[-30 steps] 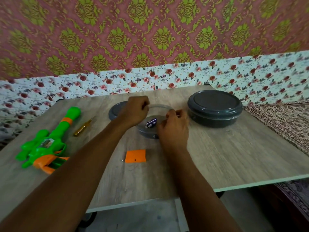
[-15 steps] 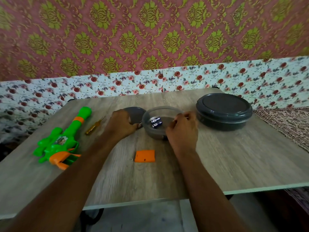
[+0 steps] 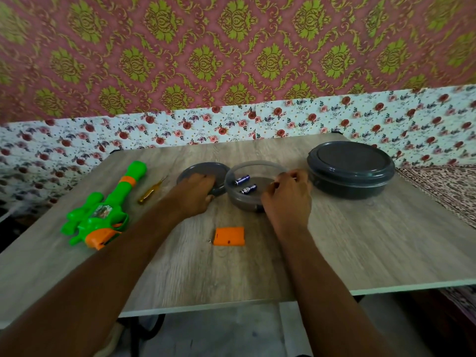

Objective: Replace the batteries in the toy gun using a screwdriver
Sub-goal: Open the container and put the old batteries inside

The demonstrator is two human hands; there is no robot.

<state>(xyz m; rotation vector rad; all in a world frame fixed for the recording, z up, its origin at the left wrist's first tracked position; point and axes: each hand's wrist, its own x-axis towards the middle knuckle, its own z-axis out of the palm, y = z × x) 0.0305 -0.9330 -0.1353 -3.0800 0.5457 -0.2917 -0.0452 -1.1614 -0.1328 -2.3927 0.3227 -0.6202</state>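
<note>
Okay, left hand lies knuckles-up on the grey lid, fingers curled over its near edge, gripping it flat on the table. Right hand pinches the right rim of the open container, which sits just right of the lid. Two batteries lie inside (blue-and-silver, not touching). Nearer than both hands, between the forearms: orange battery cover, tiny screw at its left. Left of the left hand: screwdriver, then toy gun. Right of the right hand: closed grey container
</note>
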